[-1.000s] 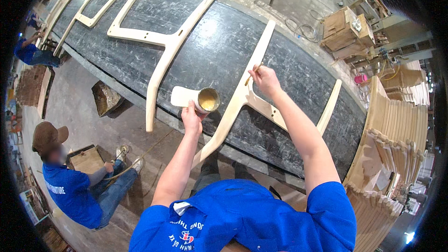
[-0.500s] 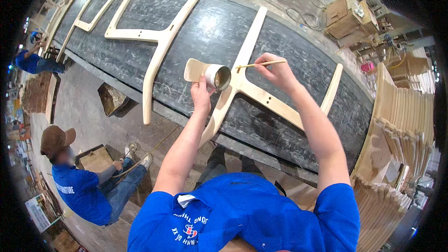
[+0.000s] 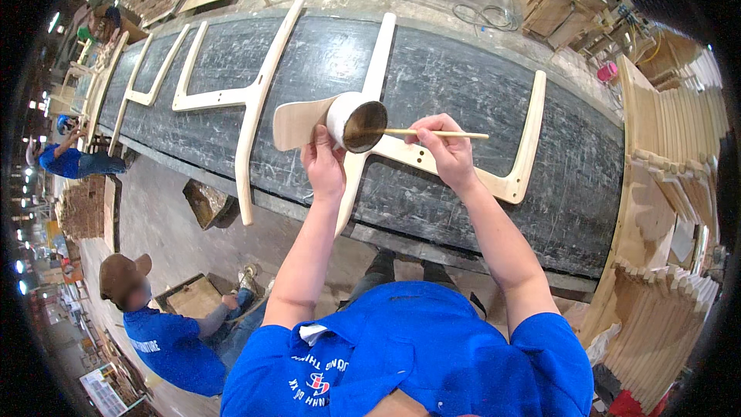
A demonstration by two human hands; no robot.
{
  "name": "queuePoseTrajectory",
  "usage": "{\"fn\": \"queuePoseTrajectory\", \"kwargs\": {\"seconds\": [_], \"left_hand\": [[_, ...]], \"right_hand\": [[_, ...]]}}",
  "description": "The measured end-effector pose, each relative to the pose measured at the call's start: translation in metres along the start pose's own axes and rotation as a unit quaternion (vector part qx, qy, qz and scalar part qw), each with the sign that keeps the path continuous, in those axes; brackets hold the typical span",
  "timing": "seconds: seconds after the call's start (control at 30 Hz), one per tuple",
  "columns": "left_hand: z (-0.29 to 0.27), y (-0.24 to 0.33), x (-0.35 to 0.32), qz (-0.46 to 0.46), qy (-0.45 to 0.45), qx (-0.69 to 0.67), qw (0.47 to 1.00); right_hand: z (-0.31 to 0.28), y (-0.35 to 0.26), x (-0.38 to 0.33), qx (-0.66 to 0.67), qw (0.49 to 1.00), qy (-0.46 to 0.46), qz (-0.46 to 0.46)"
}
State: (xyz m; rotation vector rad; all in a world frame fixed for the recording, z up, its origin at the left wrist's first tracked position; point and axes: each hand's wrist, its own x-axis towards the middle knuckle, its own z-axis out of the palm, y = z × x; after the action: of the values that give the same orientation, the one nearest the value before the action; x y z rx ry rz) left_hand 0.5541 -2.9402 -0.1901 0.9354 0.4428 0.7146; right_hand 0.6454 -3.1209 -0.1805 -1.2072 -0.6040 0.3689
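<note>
My left hand (image 3: 324, 168) is closed around a white cup (image 3: 336, 120) with a flat, paddle-shaped wooden piece (image 3: 299, 124) at its side. The cup is tilted, its brown-stained inside facing right; what it contains is hard to make out. Between the thumb and fingers of my right hand (image 3: 448, 156) is a thin wooden stick (image 3: 469, 135). Its left end reaches into the cup's mouth. Both hands are above a pale wooden chair-side frame (image 3: 379, 52), whose joint is partly hidden by the cup. Two dark holes show in its crossbar.
More pale frames (image 3: 253, 120) lie along the long black-topped table (image 3: 455, 81). Stacked wooden parts (image 3: 675, 123) stand at the right. A person in blue (image 3: 166, 344) sits at lower left, near a dark bin (image 3: 207, 202). Another person (image 3: 65, 161) is farther left.
The stick's tip has left the frame's joint and is now in the cup. My right hand has moved lower and left; the cup is tipped more toward it. The view has shifted.
</note>
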Motion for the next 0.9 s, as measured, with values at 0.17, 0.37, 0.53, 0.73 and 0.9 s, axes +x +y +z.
{"fn": "queuePoseTrajectory", "kwargs": {"seconds": [0.17,0.37,0.53,0.73,0.9], "left_hand": [[0.022,0.013,-0.011,0.068,-0.066,-0.027,0.995],[0.017,-0.007,-0.015,0.066,-0.042,0.051,0.996],[0.02,-0.029,-0.019,0.035,-0.015,-0.008,0.999],[0.007,-0.054,-0.027,-0.067,0.026,-0.065,0.995],[0.011,-0.053,-0.035,-0.049,-0.014,-0.059,0.997]], "right_hand": [[-0.006,-0.024,-0.005,0.056,0.995,0.034,-0.078],[-0.006,-0.003,-0.007,0.213,0.959,0.162,0.093],[-0.024,0.003,-0.017,0.244,0.927,0.208,0.195],[-0.04,-0.002,-0.03,0.191,0.965,0.148,0.103],[-0.035,-0.005,-0.044,-0.012,0.996,0.08,0.041]]}}
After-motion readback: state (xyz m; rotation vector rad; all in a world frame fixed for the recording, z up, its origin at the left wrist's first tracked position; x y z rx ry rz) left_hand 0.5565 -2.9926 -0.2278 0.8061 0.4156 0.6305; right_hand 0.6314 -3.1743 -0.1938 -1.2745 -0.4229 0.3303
